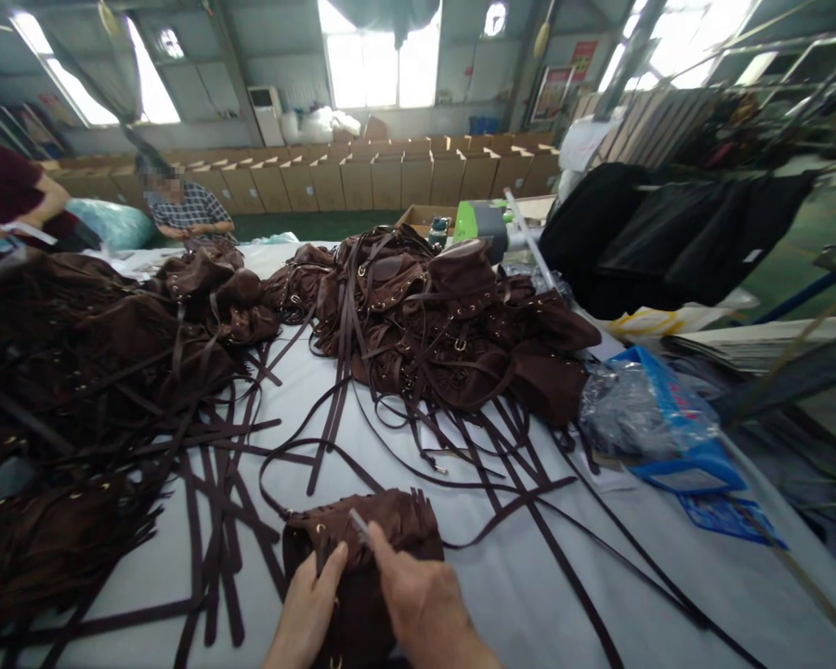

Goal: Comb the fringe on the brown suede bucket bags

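Observation:
A small dark brown suede bag (362,557) with a fringe lies on the white table (515,576) right in front of me. My left hand (310,609) rests on the bag's left side, thumb raised and fingers curled onto the suede. My right hand (422,604) sits on the bag's right side and pinches a thin pale stick-like tool (359,526) against the top of the bag. Long brown straps (334,418) trail away from the bag over the table.
A heap of the same brown bags (446,325) fills the table's middle, another heap (76,362) the left. Plastic bags on a blue tray (655,418) lie at right. Two people (181,209) sit at the far left. Cardboard boxes (390,177) line the back.

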### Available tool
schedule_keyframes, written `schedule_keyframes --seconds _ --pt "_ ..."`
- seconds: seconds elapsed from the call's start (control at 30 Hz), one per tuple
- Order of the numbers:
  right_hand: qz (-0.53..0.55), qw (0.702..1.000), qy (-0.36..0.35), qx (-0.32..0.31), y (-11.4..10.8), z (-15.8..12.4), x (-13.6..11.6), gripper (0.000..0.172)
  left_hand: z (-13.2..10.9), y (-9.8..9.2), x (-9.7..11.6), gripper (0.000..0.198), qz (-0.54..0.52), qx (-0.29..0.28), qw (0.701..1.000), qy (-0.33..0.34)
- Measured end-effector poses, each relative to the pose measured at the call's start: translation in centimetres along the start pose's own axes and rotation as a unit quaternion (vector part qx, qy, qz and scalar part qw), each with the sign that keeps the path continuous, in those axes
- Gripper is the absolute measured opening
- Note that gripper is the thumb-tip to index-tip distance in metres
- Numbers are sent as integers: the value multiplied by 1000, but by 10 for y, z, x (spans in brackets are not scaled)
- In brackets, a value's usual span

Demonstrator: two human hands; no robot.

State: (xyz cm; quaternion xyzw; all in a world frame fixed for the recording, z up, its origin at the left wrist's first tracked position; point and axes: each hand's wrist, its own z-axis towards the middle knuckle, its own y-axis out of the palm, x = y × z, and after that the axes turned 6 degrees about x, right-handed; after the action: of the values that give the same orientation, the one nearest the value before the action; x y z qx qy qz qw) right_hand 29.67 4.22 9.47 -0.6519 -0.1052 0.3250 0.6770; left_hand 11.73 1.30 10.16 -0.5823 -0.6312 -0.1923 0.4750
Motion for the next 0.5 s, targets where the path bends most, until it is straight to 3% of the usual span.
schedule_keyframes --seconds 0.03,0.1,0.2,0.27,0.37,0.43,0.5 --pt "-18 999 -21 -40 10 2 -15 60 -2 5 0 51 17 -6 1000 14" --pt "-55 991 10 -117 28 7 -23 59 -7 13 -6 48 60 0 996 58" --pt "-91 976 127 -152 39 7 18 49 -18 15 -20 40 100 49 985 128" --pt "-112 962 192 -156 30 -2 68 42 -20 6 -29 37 120 86 978 149" --pt "-142 943 257 -155 -1 -20 130 37 -16 -12 -32 37 138 83 981 111" --pt "-139 943 271 -137 -21 -25 137 43 -11 -16 -28 39 132 65 986 79" --pt "-91 967 226 -70 -31 -21 108 49 -6 -10 -20 43 115 51 989 75"
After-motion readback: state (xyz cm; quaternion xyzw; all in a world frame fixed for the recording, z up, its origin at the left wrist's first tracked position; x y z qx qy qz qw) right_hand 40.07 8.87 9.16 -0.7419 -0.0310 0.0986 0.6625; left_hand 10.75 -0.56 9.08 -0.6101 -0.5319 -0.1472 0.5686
